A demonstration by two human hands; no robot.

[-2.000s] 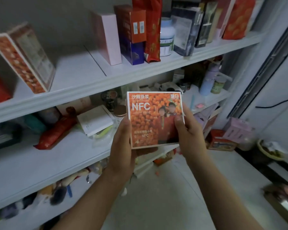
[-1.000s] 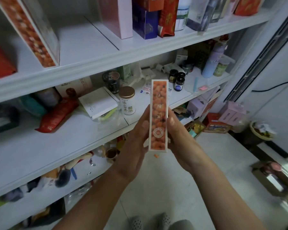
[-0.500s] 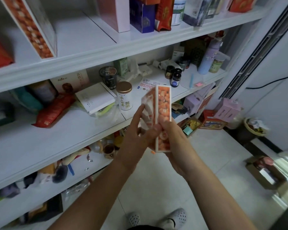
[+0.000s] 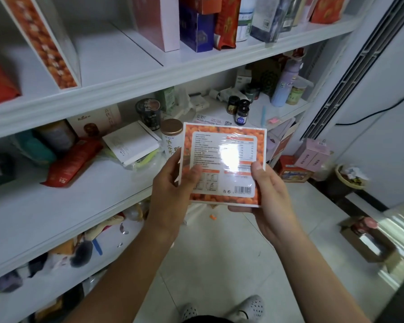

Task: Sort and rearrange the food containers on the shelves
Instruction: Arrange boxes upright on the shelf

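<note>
I hold an orange juice box point(image 4: 219, 145) in front of the middle shelf, its back label with barcode facing me and glare on its plastic wrap. My left hand point(image 4: 173, 194) grips its left edge, thumb on the label. My right hand point(image 4: 266, 194) grips its right lower corner, thumb on the face and fingers under it. A matching orange box point(image 4: 42, 40) stands tilted on the upper shelf point(image 4: 131, 75) at the left.
The upper shelf carries a pink box point(image 4: 159, 22), a blue box point(image 4: 196, 29) and a red pouch point(image 4: 226, 22). The middle shelf point(image 4: 79, 206) carries a gold-lidded tin point(image 4: 172, 136), a white box point(image 4: 133, 143), a red packet point(image 4: 72, 162) and dark jars point(image 4: 241, 113). Boxes sit on the floor at the right.
The box has turned from front face, through its narrow side, to its back label facing me. Both hands shifted their grip round it, and the view dropped lower.
</note>
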